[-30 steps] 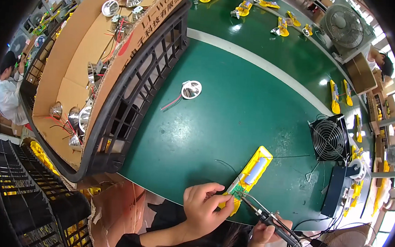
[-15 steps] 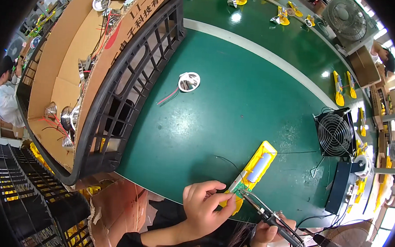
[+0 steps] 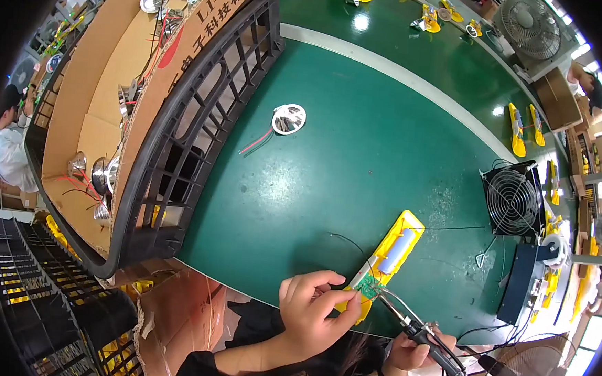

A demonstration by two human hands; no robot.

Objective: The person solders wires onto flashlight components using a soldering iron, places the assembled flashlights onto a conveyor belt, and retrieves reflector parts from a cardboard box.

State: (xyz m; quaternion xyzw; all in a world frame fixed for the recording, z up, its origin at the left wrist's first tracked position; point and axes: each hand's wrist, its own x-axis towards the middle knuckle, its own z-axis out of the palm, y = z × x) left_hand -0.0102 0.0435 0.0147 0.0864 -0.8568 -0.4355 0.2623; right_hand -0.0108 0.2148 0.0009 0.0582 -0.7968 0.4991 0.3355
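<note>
A yellow plastic casing (image 3: 413, 229) lies at a slant near the front of the green table, with a pale blue cylindrical battery (image 3: 397, 252) and a green circuit board (image 3: 368, 284) in it. My right hand (image 3: 418, 349) grips a soldering iron (image 3: 416, 331) with a dark handle and a thin feed tube. Its tip is at the board's right side. My left hand (image 3: 317, 310) is closed in a pinch at the board's lower left; what sits between thumb and finger is too small to make out. Thin dark wires (image 3: 350, 243) stick out from the casing.
Left stands a black plastic crate (image 3: 152, 172) around a cardboard box (image 3: 87, 130) of reflector cups. A round reflector (image 3: 288, 120) with wires lies mid-table. At right are a small black fan (image 3: 513, 203) and a dark blue box with a spool (image 3: 521, 284). Yellow parts line the far belt.
The soldering iron's tip has shifted slightly to the right on the board. My left hand keeps its pinch in nearly the same place.
</note>
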